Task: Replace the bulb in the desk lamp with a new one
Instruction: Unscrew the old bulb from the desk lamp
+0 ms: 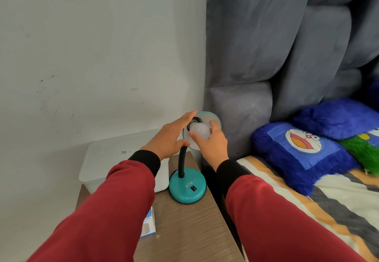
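A: Bulb [200,134]? How does it handle?

B: Frosted globe, likely light, smooth, breakable. I'd grip round its widest part and turn gently, no squeezing.

A: Where does it sit?

B: In the shade [207,118], neck at the socket; lamp [187,186] stands on the nightstand [184,220]. Right hand [213,147] is wrapped on the bulb, fingertips at either side. Left hand [172,136] is open, flat, fingers together, against the shade's left rim, gripping nothing. A box [148,224] lies near the left sleeve.

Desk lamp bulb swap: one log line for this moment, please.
right hand: gripping bulb at socket | left hand: open against lamp shade | lamp base: on nightstand
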Demonstrator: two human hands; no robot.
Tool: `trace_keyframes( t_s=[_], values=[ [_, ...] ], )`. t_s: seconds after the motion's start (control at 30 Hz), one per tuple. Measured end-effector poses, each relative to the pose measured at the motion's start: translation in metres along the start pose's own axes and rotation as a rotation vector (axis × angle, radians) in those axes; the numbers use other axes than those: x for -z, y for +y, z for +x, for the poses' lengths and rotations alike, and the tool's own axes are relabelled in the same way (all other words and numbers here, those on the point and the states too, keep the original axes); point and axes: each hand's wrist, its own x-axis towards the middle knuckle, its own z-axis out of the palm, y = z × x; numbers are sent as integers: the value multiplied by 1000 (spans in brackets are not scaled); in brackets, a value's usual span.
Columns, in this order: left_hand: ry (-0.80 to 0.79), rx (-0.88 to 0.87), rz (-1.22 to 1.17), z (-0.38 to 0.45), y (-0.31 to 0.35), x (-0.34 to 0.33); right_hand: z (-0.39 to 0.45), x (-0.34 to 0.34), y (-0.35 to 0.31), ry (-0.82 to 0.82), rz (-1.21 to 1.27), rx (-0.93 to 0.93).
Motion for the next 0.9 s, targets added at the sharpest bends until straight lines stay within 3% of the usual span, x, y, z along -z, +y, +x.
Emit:
trace_keyframes(
  t_s=[0.2,0.37,0.53,0.7,0.9],
  values=[
    [-3,1,-6,-1,1,1,-2,3,0,1,-67,134],
    [-3,2,-4,-1,1,2,-2,3,0,-29,33,-27],
    [-4,0,-2,-1,1,2,-2,3,1,-12,-20,73],
    [-8,5,6,0,1,1,-2,1,0,-19,37,-42],
    [-3,7,-20,1,-1,-1,0,3,-3,-33,-43,95]
  ],
)
